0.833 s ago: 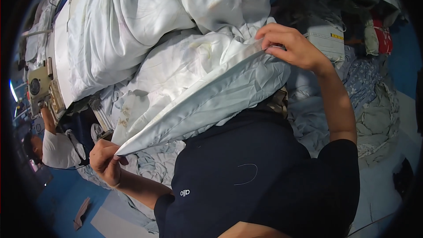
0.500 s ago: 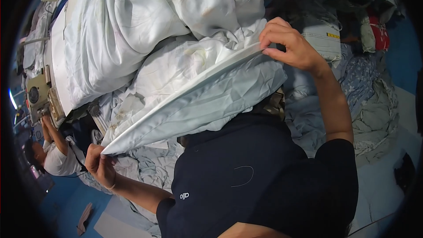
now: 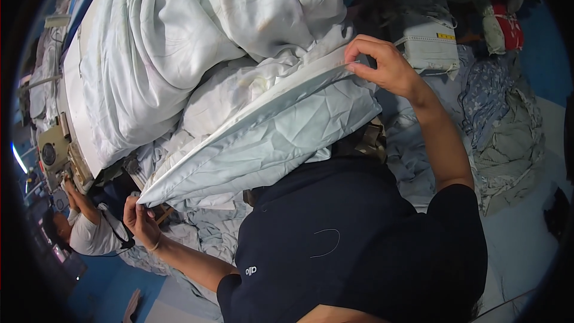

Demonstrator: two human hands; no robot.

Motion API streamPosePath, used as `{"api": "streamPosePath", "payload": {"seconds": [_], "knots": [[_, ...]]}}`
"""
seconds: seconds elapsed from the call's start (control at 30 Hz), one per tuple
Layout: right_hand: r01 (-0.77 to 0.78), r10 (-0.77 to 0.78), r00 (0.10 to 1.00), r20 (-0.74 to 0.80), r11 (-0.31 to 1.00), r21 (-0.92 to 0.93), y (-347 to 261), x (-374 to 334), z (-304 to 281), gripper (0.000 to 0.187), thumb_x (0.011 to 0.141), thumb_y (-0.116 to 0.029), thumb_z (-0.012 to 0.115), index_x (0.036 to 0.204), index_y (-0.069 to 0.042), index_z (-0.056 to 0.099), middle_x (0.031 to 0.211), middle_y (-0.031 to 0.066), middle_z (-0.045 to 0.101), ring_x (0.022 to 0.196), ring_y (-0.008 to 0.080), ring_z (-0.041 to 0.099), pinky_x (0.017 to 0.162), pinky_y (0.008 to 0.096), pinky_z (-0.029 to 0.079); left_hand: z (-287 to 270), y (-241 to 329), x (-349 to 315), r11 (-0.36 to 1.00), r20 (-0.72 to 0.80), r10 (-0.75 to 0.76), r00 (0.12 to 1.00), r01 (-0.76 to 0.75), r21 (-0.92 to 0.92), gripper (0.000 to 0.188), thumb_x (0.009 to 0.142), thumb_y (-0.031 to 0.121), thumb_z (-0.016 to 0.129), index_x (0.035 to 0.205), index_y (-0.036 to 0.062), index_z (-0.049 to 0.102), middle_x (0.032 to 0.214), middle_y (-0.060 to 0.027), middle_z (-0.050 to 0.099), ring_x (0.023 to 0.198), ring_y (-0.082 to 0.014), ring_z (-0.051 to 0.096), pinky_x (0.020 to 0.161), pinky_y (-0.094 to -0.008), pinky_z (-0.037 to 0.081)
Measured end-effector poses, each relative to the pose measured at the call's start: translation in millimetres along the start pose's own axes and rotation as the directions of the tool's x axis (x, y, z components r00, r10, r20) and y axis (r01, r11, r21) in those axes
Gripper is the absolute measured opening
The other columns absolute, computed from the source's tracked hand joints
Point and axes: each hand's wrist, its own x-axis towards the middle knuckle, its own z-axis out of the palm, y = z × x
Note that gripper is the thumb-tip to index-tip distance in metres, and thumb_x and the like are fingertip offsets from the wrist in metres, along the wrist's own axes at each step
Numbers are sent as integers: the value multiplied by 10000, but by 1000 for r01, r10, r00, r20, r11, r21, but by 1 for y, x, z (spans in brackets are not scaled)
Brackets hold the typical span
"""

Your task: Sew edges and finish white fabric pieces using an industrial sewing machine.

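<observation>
A pale white-blue cloth (image 3: 269, 128) with a long folded edge is stretched between my two hands, across the front of my body. My left hand (image 3: 142, 221) pinches its corner at the lower left. Farther up and to the right, my right hand (image 3: 382, 66) grips the other end of that edge between thumb and fingers. Loose folds of the cloth hang below the edge toward my dark shirt. Beyond it, a large heap of white fabric with faint printed patterns (image 3: 149, 42) covers the table, touching the cloth near my right hand.
At the far left a person in a white shirt (image 3: 92, 233) works at a sewing machine (image 3: 52, 146). On the right stand a white wrapped bundle (image 3: 427, 45), a red-and-white bundle (image 3: 508, 30) and piles of grey and blue patterned fabric (image 3: 502, 125). More crumpled cloth (image 3: 206, 230) lies lower left.
Both hands keep their hold on the cloth. Its edge now sags a little, and the right hand has shifted slightly left and down. The whole view has tilted slightly.
</observation>
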Motion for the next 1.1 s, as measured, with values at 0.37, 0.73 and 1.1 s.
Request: {"api": "streamPosePath", "payload": {"seconds": [0.37, 0.73, 1.1], "knots": [[-121, 250, 959, -129, 780, 614, -3, 1, 15, 175, 883, 75, 701, 987, -20, 598, 999, 39, 650, 935, 81, 612, 857, 234, 502, -12, -34, 10, 996, -44, -49, 998, 45, -82, 116, 1012, 77, 613, 987, -33, 637, 827, -14, 554, 600, -45, 454, 537, -183, 361], [-17, 78, 952, -297, 979, 201, -75, 15, 37, 331, 825, 103, 727, 1091, -9, 564, 991, 47, 641, 929, 113, 648, 850, 263, 516, 46, -83, 79, 731, -113, -348, 931, 345, 589, 278, 959, 56, 644, 1227, 26, 706, 1006, -35, 727, 575, -56, 520, 514, -211, 410], [125, -190, 937, -293, 966, -226, -130, 23, 39, 369, 779, 68, 766, 1098, -21, 603, 916, 79, 703, 858, 176, 721, 796, 303, 534, 332, 104, 45, 952, 484, 254, 837, -126, -280, 353, 854, -48, 734, 1199, 0, 674, 1153, -147, 672, 663, -139, 677, 560, -255, 529]]}}
